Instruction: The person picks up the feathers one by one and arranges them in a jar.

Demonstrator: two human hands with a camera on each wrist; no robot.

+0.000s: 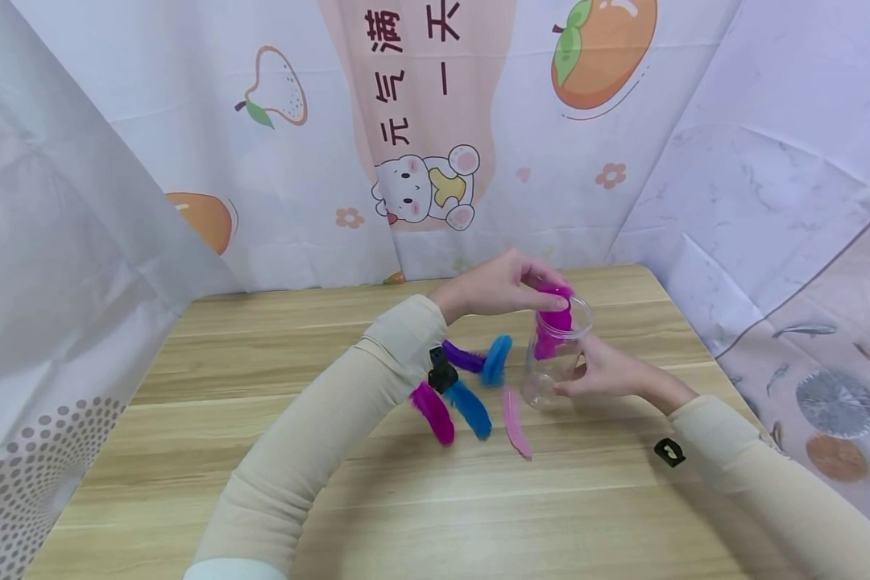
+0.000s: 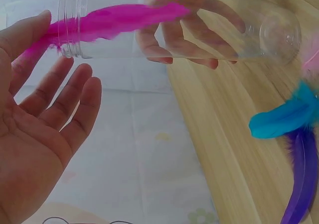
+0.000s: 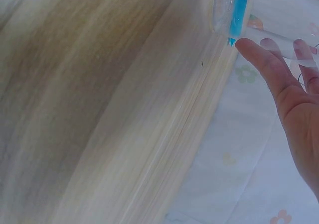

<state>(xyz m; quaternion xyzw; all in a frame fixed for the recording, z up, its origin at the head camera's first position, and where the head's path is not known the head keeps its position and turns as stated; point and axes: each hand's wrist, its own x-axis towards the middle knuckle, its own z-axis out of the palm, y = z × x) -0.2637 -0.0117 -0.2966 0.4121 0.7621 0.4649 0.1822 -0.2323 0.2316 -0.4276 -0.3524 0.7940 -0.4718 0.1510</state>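
Note:
A clear plastic jar (image 1: pixel 551 366) stands on the wooden table, tilted slightly. My left hand (image 1: pixel 503 283) pinches a magenta feather (image 1: pixel 557 318) between thumb and index finger at the jar's mouth; most of the feather hangs inside. In the left wrist view the other fingers of the left hand (image 2: pixel 50 119) extend beside the rim, and the magenta feather (image 2: pixel 119 21) lies within the jar (image 2: pixel 224 40). My right hand (image 1: pixel 609 370) grips the jar's side low down. The right wrist view shows the right hand (image 3: pixel 294 92) with fingers around the clear wall.
Left of the jar lie a purple feather (image 1: pixel 464 357), a blue feather (image 1: pixel 496 361), another blue feather (image 1: pixel 471 409), a magenta feather (image 1: pixel 435 415) and a pink feather (image 1: pixel 515 424). Printed curtains (image 1: pixel 297 201) hang behind the table (image 1: pixel 478 515).

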